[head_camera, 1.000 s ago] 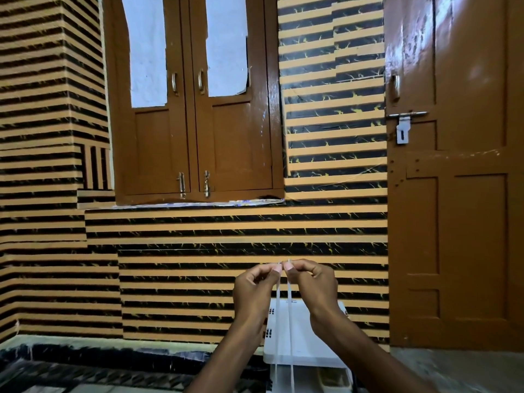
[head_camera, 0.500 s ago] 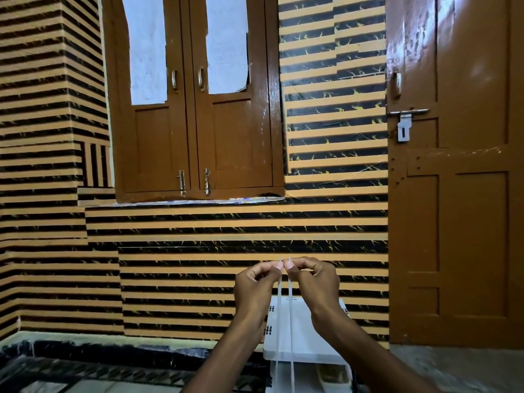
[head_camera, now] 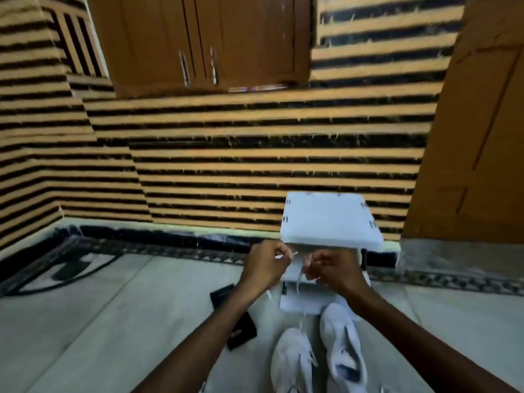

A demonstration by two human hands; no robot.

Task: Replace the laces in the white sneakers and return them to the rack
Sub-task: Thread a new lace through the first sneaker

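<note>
We see both hands raised just in front of a white shoe rack [head_camera: 330, 222] that stands against the striped wall [head_camera: 226, 154]. The left hand [head_camera: 266, 266] has its fingers curled, pinching one end of a white shoelace [head_camera: 298, 279], whose stiff tip pokes out towards the other hand. The right hand [head_camera: 331, 268], just beside it with a small gap between, pinches the other strand in curled fingers. From the hands the lace hangs down towards the left white sneaker [head_camera: 295, 361], though blur keeps us from telling whether it is threaded through the eyelets. The right white sneaker [head_camera: 344, 347] sits just beside its mate, both on the pale tiled floor [head_camera: 113, 321] below the rack, toes pointing at it. Two flat black cards [head_camera: 241, 334] lie on the floor left of the sneakers. A brown door [head_camera: 482, 137] stands at the right.
</note>
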